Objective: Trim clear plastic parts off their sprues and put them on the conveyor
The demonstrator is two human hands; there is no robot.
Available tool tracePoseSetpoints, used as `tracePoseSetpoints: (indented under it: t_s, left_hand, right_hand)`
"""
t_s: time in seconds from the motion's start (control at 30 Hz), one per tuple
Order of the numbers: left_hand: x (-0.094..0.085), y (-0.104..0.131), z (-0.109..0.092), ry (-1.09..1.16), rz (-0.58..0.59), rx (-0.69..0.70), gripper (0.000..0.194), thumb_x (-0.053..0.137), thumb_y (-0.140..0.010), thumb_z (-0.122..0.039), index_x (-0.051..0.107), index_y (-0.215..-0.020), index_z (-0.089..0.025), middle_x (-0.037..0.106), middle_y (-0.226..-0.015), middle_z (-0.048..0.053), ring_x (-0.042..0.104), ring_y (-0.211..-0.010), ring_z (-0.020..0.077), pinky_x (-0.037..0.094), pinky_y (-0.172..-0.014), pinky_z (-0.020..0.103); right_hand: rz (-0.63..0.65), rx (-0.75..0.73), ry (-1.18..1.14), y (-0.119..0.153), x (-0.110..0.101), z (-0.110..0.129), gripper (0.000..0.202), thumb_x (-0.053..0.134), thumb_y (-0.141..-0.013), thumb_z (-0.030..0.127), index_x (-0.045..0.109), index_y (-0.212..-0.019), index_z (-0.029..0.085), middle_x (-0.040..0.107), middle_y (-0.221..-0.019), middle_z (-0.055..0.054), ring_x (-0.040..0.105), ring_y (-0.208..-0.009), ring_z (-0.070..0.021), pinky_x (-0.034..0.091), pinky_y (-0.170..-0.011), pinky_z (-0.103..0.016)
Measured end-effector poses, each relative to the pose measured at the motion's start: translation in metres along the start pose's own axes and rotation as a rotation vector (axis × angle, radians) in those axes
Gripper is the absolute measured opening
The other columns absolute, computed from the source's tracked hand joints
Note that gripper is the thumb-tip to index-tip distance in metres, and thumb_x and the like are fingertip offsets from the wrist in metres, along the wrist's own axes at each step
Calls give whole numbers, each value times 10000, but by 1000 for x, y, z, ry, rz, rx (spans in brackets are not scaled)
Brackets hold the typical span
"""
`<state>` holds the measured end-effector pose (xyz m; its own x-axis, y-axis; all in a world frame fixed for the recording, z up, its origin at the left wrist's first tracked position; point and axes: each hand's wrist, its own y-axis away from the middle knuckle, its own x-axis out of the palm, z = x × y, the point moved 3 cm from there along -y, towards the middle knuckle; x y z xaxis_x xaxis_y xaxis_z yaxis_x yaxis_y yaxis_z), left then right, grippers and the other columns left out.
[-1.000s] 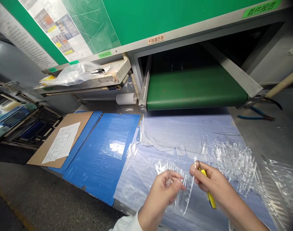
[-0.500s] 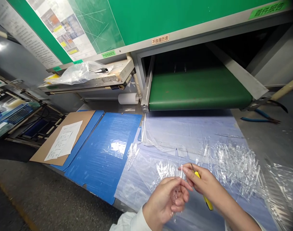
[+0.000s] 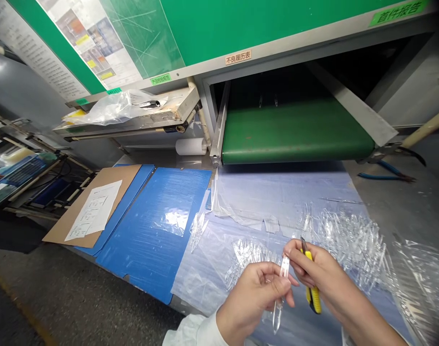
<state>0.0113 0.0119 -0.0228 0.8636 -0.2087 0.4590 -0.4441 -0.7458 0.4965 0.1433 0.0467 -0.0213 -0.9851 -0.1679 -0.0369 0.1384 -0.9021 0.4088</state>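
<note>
Clear plastic part (image 3: 281, 283), slim, tapered, glossy.

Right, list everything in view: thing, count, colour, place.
clear plastic piece: one, transparent, held between both hands
utility knife: one, yellow and black, in right hand
loose clear pieces: many, transparent, right of bench
plastic sheet: one, clear, over bench
blue boards: two, blue, left of bench
cardboard: one, brown, with paper sheet, white
conveyor belt: one, green, behind
pliers: one, blue-handled, far right
left hand: one, pinching piece
right hand: one, gripping knife
</note>
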Motion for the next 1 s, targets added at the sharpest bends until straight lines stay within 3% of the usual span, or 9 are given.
tracePoseSetpoints:
  t_s: [0.07, 0.17, 0.27, 0.43, 0.77, 1.0]
  left_hand:
    - [0, 2, -1, -13, -5, 7, 353, 681, -747, -458, 617, -823, -120, 564, -551, -15, 306, -416, 47, 159, -443, 231]
    - [-1, 4, -4, -42, -33, 29, 304, 636, -793, -430, 600, -815, -129, 560, -535, -16, 301, -421, 53, 176, -453, 226]
    - [-3, 7, -10, -107, -71, 74, 252, 612, -825, -388, 588, -804, -138, 555, -545, -19, 352, -470, 63, 231, -500, 217]
    - [-1, 10, -18, -180, -91, 154, 189, 584, -845, -331, 558, -793, -151, 540, -565, -22, 480, -583, 102, 341, -635, 241]
    - [1, 13, -21, -307, -97, 224, 109, 528, -835, -220, 547, -759, -145, 524, -568, -18, 480, -582, 119, 374, -643, 259]
    - [3, 17, -25, -422, -129, 266, 174, 511, -855, -229, 528, -696, -161, 516, -586, -16, 471, -594, 117, 359, -612, 240]
  right_hand:
    - [24, -21, 43, 0, -1, -2, 461, 518, -784, 656, 437, -637, 226, 329, -486, 91, 264, -396, -75, 255, -398, -223]
    - [65, -76, 123, 8, -4, -3, 409, 456, -854, 614, 485, -725, 226, 421, -582, 54, 397, -503, -117, 334, -490, -245]
    - [99, -129, 230, 24, -5, -2, 392, 403, -922, 519, 487, -674, 228, 474, -642, 30, 462, -601, -142, 347, -588, -265]
    - [271, -207, 539, 41, 1, -3, 369, 311, -978, 426, 541, -754, 244, 586, -725, 15, 559, -668, -159, 369, -621, -269]
    - [272, -259, 612, 40, 1, -4, 392, 277, -991, 421, 501, -727, 238, 570, -690, 23, 567, -638, -144, 393, -593, -258]
    - [243, -280, 616, 38, -2, -5, 381, 317, -988, 419, 537, -730, 246, 597, -681, 31, 590, -625, -137, 416, -580, -245]
